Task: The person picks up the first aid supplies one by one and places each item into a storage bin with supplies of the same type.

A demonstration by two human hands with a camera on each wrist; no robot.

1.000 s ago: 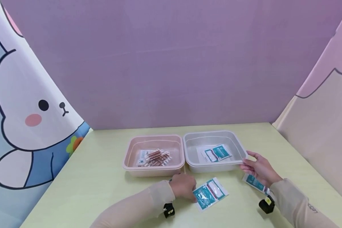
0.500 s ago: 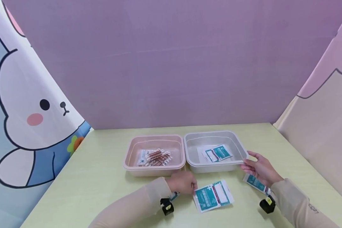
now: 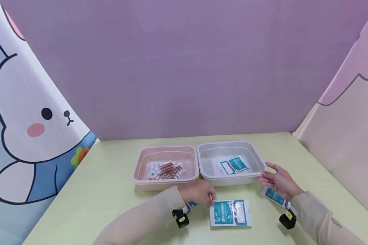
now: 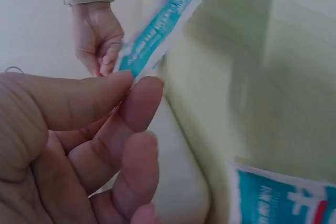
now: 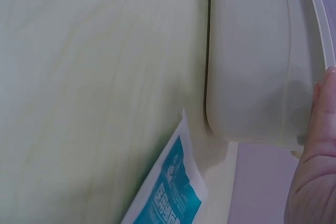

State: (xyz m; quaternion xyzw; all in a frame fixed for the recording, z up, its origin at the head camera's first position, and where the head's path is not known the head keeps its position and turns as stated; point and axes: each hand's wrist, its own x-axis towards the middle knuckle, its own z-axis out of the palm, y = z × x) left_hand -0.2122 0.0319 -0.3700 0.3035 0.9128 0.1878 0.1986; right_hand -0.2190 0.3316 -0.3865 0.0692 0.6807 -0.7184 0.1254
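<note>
My left hand (image 3: 199,193) pinches the corner of a teal-and-white sachet (image 3: 230,213) between thumb and fingertips. The left wrist view shows the same sachet (image 4: 157,30) angling away from the thumb and forefinger. A second sachet (image 3: 190,206) lies on the table by the left wrist, partly hidden by it. My right hand (image 3: 279,180) holds the near right corner of a light grey bin (image 3: 230,180), thumb at the rim. Inside that bin are teal-and-white sachets (image 3: 234,165). Below the right hand, another sachet (image 3: 275,196) rests on the table, partly covered by the wrist.
Left of the grey bin, side by side with it, stands a pink bin (image 3: 165,183). It contains several brown-shafted cotton swabs (image 3: 170,169) and a white printed packet (image 3: 154,169). A purple panel (image 3: 184,68) rises behind the pale table (image 3: 116,170), with printed side panels at both ends.
The sachet in my left hand has swung from a tilt to nearly square with the table edge. That hand has shifted slightly right and up, uncovering the sachet by its wrist. The right hand stays put.
</note>
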